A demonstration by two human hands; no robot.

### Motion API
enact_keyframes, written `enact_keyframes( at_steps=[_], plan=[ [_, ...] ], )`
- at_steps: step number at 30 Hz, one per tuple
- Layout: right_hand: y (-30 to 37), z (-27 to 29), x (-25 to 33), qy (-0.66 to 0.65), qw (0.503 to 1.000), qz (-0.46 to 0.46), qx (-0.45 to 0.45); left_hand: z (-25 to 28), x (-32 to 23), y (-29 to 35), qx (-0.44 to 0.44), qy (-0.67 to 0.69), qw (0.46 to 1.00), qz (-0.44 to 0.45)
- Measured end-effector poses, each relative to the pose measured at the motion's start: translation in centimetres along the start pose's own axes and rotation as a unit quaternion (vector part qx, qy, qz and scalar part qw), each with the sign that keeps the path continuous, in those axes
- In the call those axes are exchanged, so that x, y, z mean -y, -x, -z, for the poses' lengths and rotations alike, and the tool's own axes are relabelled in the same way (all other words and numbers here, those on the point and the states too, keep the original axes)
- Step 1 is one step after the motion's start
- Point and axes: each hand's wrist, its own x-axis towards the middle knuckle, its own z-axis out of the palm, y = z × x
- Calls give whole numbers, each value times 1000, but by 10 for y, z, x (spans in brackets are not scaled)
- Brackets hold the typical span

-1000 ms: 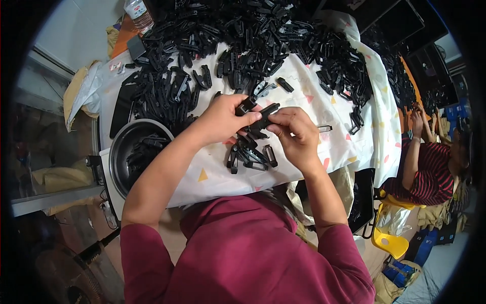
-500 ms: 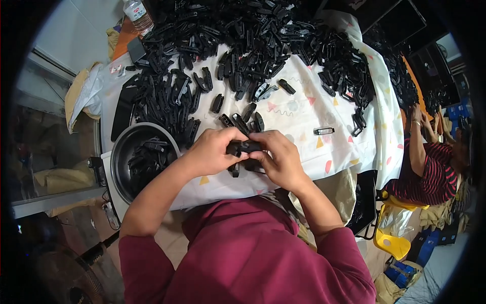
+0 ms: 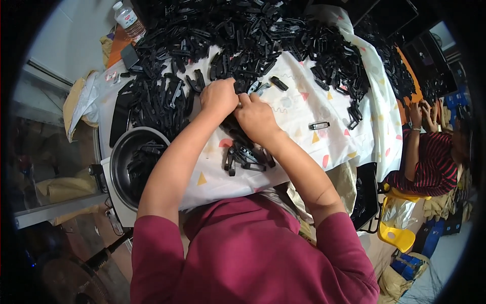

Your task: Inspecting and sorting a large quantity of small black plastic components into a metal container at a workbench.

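1. The left hand [image 3: 218,97] is curling its fingers at the near edge of the big heap of black plastic clips [image 3: 243,40]. It looks like it is gripping something small and dark there, but the piece itself is hidden under the fingers.
2. The right hand [image 3: 256,117] is pressing right up against the left hand, knuckles up. I cannot tell if it is grasping a clip or just closing.
3. A small pile of black clips [image 3: 248,157] is lying on the white patterned cloth [image 3: 314,147], just under the right wrist.
4. One single clip [image 3: 319,125] is lying alone on the cloth, off to the right.
5. A round dark pot [image 3: 119,157] with black clips inside is sitting at the left edge of the table.
6. Another person in a striped shirt [image 3: 430,162] is sitting far to the right.
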Motion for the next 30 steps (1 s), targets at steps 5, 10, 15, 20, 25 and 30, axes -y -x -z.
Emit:
enact_keyframes(
  at_steps=[5, 10, 15, 20, 25, 30],
  plan=[
    [20, 8, -16, -112, 993, -14, -29, -7, -12, -14, 9, -128, 992, -15],
    [58, 15, -20, -604, 740, -246, -165, 12, -8, -2, 56, 173, 982, 44],
    [46, 54, 13, -839, 432, -290, -160, 18, -7, 46, 71, 616, 775, 123],
    [41, 56, 36, -871, 373, -260, -184, 37, -10, 72, 91, 757, 644, 67],
    [45, 57, 42, -766, 565, -162, -261, 52, 8, 86, 142, 710, 688, -54],
    [54, 69, 49, -642, 699, -135, -286, 58, -15, 102, 44, 767, 640, -5]
  ],
)
